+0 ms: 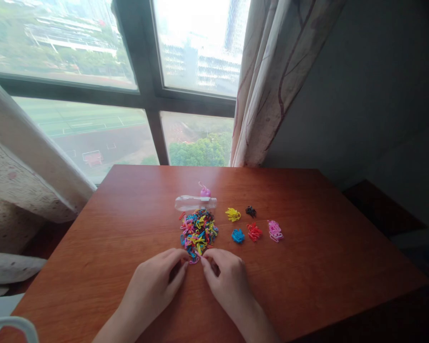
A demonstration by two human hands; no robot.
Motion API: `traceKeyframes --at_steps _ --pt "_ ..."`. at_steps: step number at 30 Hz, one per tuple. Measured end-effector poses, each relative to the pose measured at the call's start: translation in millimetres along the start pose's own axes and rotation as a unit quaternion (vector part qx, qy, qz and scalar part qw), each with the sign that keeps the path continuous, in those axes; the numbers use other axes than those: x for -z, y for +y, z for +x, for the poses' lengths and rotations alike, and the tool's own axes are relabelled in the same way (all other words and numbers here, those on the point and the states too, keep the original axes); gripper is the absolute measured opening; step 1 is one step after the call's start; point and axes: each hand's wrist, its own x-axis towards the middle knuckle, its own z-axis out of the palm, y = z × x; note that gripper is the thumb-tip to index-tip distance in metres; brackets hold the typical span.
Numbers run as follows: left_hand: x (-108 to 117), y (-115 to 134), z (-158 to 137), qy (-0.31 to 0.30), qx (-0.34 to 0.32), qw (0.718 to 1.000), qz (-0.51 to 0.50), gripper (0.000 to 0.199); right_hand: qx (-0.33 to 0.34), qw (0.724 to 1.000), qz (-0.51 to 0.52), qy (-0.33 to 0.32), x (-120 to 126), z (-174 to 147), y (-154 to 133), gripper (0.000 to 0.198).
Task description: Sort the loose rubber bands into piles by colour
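A mixed pile of small coloured rubber bands (199,228) lies on the wooden table in front of me. At its near edge, my left hand (162,274) has thumb and forefinger pressed together beside a pink band; whether they grip anything is too small to tell. Close by on the right, my right hand (227,276) pinches what looks like a pink rubber band (199,255) at its fingertips. Right of the pile are separate little heaps of yellow bands (232,214), black bands (250,211), blue bands (238,236), red bands (254,231) and pink bands (275,230).
Behind the pile a clear plastic bottle (195,203) lies on its side, with a purple-pink cap (205,191) and loop behind it. The wooden table (307,267) reaches toward the window. Curtains (260,95) hang at both sides. A white curved object (14,324) shows at lower left.
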Motion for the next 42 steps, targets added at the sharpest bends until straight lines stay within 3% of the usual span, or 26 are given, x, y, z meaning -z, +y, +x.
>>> traceKeyframes --at_steps 7,14,18,23,29,37,42 --pt "-0.4 0.6 -0.6 0.001 -0.001 1.000 0.011 0.019 -0.006 0.998 0.065 0.011 7.5 0.1 -0.3 0.017" --pt "-0.5 0.5 0.2 0.009 -0.011 1.000 0.022 0.021 -0.062 0.992 0.075 0.077 35.2 -12.1 19.2 0.024" --pt "-1.5 -1.4 -0.9 0.016 -0.015 0.999 0.027 0.021 -0.078 0.985 0.001 0.155 65.2 -18.6 52.8 0.025" --pt "-0.8 -1.1 -1.3 0.013 -0.014 0.999 0.026 0.021 -0.107 0.951 -0.153 0.246 104.3 -24.0 103.2 0.036" --pt "-0.3 0.8 0.7 0.026 -0.009 0.999 0.028 0.020 -0.108 0.942 -0.211 0.238 120.4 -22.9 130.3 0.040" --pt "0.7 0.8 0.1 0.029 -0.009 0.999 0.022 0.020 -0.073 0.959 -0.188 0.201 116.0 -19.2 137.0 0.039" --pt "0.7 1.6 0.1 0.027 -0.010 0.999 0.019 0.020 -0.084 0.952 -0.202 0.213 118.2 -17.4 133.4 0.035"
